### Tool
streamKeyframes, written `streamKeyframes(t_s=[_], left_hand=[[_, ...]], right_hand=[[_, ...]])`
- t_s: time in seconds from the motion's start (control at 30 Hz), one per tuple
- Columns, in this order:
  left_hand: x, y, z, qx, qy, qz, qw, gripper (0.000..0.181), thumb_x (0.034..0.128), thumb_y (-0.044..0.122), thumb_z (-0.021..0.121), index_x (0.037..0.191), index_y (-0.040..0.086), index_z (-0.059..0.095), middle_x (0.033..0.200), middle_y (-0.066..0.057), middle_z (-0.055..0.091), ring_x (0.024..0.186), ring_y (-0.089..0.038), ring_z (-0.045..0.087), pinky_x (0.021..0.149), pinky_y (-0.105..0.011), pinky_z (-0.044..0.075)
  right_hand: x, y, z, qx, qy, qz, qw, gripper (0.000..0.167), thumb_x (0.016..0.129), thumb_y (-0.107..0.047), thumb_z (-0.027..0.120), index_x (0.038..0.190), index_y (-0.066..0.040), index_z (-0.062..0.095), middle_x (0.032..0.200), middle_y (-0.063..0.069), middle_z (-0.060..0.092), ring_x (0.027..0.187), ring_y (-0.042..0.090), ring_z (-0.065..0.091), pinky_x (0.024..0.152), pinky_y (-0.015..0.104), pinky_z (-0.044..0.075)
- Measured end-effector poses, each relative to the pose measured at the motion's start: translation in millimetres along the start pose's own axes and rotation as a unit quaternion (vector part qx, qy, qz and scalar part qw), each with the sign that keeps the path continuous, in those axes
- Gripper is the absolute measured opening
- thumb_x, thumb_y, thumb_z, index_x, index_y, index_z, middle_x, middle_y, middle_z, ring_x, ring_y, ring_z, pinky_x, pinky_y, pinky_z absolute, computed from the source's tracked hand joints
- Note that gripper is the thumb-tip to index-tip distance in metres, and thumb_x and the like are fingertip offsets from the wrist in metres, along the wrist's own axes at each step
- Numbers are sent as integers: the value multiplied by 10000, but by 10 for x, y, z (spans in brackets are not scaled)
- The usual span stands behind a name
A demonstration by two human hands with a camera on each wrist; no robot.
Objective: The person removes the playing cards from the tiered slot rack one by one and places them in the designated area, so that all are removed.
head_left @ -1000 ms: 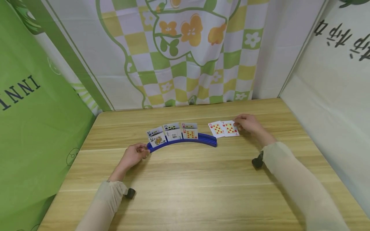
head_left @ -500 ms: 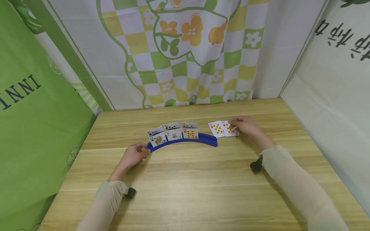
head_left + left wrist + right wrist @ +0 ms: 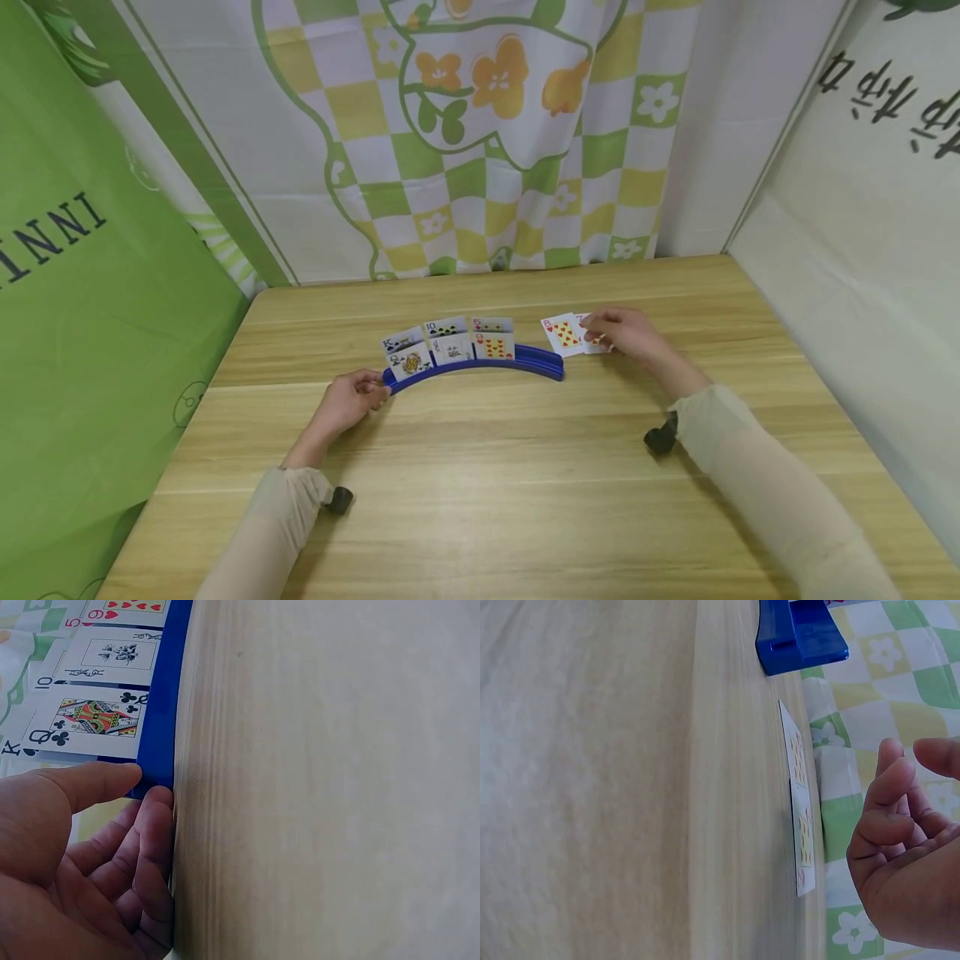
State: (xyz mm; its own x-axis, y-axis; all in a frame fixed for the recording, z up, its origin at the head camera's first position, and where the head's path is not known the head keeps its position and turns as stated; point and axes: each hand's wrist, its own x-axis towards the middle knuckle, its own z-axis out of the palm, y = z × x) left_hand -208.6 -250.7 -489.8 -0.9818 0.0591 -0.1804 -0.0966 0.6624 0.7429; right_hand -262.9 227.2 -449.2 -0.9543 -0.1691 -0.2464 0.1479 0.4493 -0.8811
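Note:
On the wooden table stands a curved blue card holder (image 3: 538, 363). Its back row shows a king (image 3: 402, 340), a ten (image 3: 445, 326) and a five (image 3: 491, 324). In front of them are the queen of clubs (image 3: 94, 720), a joker (image 3: 116, 654) and the nine of hearts (image 3: 495, 347). My left hand (image 3: 348, 404) pinches the holder's left end, thumb on top. My right hand (image 3: 626, 335) hovers over two flat cards, thumb and forefinger apart with nothing between them. These are the eight of hearts (image 3: 562, 335) and the seven of hearts (image 3: 592, 347), partly hidden by the hand.
Behind the table (image 3: 480, 483) hangs a checked, flowered curtain (image 3: 480, 167). A green cloth (image 3: 97, 333) is on the left and a white one with dark writing (image 3: 840, 208) on the right. The holder's right section bears no cards.
My right hand has moved left, from the right edge of the seven of hearts to above it. Both flat cards lie where they were, and the left hand keeps its grip.

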Motion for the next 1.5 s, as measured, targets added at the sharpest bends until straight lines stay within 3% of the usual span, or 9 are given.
streamKeyframes(t_s=[0.6,0.87,1.0,1.5], left_hand=[[-12,-5,9,-152,-28,-89,9998,353,941,189,672,1220,-23,630,954,-135,735,740,-145,648,645,-273,508],[-20,4,12,-213,-2,-89,9997,349,943,181,666,1223,-24,632,945,-138,730,738,-148,639,639,-268,503],[-20,3,16,-205,6,-63,9998,355,939,175,671,1227,-28,630,950,-144,731,736,-146,640,636,-270,503],[-7,6,14,-147,-18,2,9999,352,939,154,677,1218,-54,623,968,-160,736,737,-145,653,627,-266,505]], right_hand=[[-65,-96,133,169,-156,-197,9995,415,1026,-291,549,1287,29,582,1024,65,677,737,85,559,670,300,476],[-113,-177,238,151,-123,-338,9992,370,1015,-249,554,1255,27,609,1118,183,672,789,161,573,652,276,460],[-124,-207,285,254,-173,-329,9990,341,1010,-242,565,1231,12,618,1075,143,689,805,198,577,628,260,443],[-171,-289,391,492,-235,-454,9975,354,995,-213,606,1232,49,595,991,82,692,722,110,552,598,270,429]])
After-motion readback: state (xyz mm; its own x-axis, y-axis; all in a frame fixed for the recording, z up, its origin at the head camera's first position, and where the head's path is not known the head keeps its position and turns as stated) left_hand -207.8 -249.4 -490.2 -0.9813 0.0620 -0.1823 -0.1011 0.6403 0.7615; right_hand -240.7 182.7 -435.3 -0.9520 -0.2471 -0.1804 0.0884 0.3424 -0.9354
